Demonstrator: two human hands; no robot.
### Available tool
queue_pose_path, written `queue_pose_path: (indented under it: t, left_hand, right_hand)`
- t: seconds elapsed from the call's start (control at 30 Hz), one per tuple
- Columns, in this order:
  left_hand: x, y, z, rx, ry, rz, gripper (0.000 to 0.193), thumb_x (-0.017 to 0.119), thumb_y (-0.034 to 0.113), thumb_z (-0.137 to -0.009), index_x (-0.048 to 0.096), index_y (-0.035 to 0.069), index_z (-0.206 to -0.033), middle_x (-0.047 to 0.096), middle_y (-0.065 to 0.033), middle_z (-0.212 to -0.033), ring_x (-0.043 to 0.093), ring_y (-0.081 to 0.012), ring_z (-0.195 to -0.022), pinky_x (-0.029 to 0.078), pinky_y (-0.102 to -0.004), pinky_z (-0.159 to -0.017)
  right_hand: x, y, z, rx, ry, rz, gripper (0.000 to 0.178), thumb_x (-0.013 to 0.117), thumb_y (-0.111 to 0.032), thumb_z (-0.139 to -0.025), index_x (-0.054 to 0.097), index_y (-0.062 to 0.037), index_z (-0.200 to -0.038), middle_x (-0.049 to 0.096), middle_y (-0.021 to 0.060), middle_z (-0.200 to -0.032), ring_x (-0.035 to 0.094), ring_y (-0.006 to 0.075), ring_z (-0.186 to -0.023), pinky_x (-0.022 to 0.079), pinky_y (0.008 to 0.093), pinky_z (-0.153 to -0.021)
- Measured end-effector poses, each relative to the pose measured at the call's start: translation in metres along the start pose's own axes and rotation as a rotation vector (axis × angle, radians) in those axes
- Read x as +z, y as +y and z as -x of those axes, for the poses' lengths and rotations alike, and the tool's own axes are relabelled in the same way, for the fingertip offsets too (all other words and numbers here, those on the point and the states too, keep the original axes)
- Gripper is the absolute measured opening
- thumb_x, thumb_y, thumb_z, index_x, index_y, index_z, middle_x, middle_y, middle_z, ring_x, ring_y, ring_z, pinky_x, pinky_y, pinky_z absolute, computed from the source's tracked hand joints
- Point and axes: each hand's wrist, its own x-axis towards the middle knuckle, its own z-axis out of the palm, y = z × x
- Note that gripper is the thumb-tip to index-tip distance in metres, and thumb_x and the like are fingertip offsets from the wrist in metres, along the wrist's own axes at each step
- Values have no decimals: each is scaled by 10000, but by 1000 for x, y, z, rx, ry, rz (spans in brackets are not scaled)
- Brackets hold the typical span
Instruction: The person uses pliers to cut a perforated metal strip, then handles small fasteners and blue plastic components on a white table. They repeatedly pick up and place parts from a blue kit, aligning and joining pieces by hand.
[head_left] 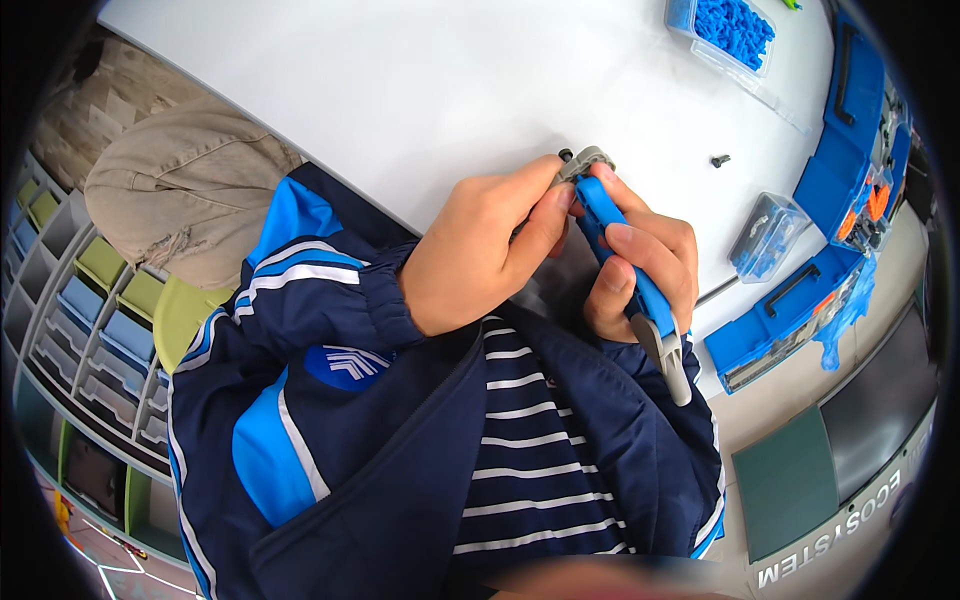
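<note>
My right hand [650, 250] is wrapped round a long blue plastic building beam [602, 208], held over the near edge of the table. A pale grey tapered piece [672, 368] sticks out of the beam's lower end. Fingers of my left hand [485, 235] pinch a small grey curved connector [598, 156] at the beam's upper end. From that connector a black pin [566, 155] pokes out. Fingers cover the joint, so I cannot tell whether connector and beam are locked together. Another small black pin [720, 160] lies loose on the table to the right.
At the far right stands a clear tub [684, 15] of blue pegs. A small clear box [768, 238] sits nearer, beside two blue cases [840, 130] with black handles and orange parts. Another person's knee [190, 190] is at the left, near drawers [100, 262].
</note>
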Motion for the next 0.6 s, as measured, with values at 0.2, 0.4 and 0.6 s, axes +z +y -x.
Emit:
queue_pose_path:
  t: [0.2,0.4,0.6]
  left_hand:
    - [-2,3,0,-20,-15,-57,167,497,76,-1024,514,-17,-887,613,-138,-671,600,-265,-562,456,-361,-550]
    - [-2,-7,0,9,-77,5,201,456,127,-1058,522,-8,-925,595,-85,-728,545,-160,-607,443,-307,-565]
    - [-17,9,-5,-125,-269,176,239,383,179,-1090,538,32,-981,570,-16,-750,487,-69,-571,417,-234,-529]
  right_hand:
    - [1,-2,-2,19,-17,96,187,713,-38,-903,642,28,-1063,613,158,-904,720,413,-989,630,415,-838]
    - [-4,7,3,-57,5,70,200,705,-70,-916,637,12,-1086,618,159,-897,698,429,-1049,614,432,-844]
    - [5,4,-11,-61,157,55,181,688,-185,-904,687,-18,-972,663,158,-838,677,410,-1009,579,434,-817]
